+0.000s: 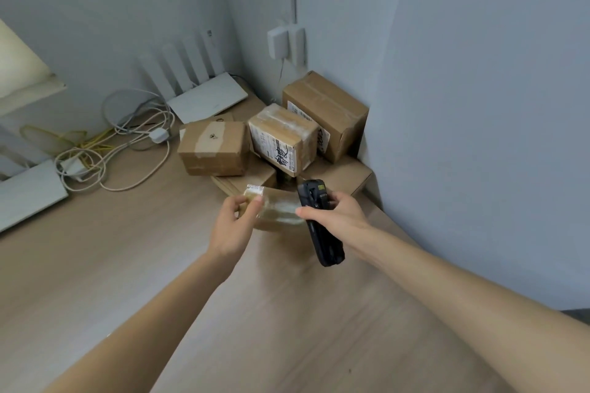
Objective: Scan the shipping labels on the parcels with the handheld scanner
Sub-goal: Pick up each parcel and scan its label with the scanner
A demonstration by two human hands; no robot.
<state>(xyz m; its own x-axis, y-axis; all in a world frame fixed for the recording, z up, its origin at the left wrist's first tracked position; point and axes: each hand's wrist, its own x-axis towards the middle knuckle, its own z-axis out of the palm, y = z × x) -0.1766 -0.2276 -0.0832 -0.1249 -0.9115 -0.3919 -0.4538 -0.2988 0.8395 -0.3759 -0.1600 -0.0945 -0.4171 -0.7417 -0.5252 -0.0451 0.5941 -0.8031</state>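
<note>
My left hand (234, 222) grips the left end of a small taped brown parcel (277, 207) held just above the wooden desk (159, 265). My right hand (335, 215) holds a black handheld scanner (319, 223), its head pointing away beside the parcel's right end. Behind them lies a heap of cardboard parcels: a plain taped box (212, 148), a tape-wrapped box with a white label and black handwriting (282, 139), and a larger box with a barcode label (325, 112) in the corner.
Flat cardboard boxes (348, 174) lie under the heap. A white router with antennas (204, 96) stands at the back wall. Tangled cables and a plug (127, 143) sprawl on the left. The grey wall (479, 137) is close on the right.
</note>
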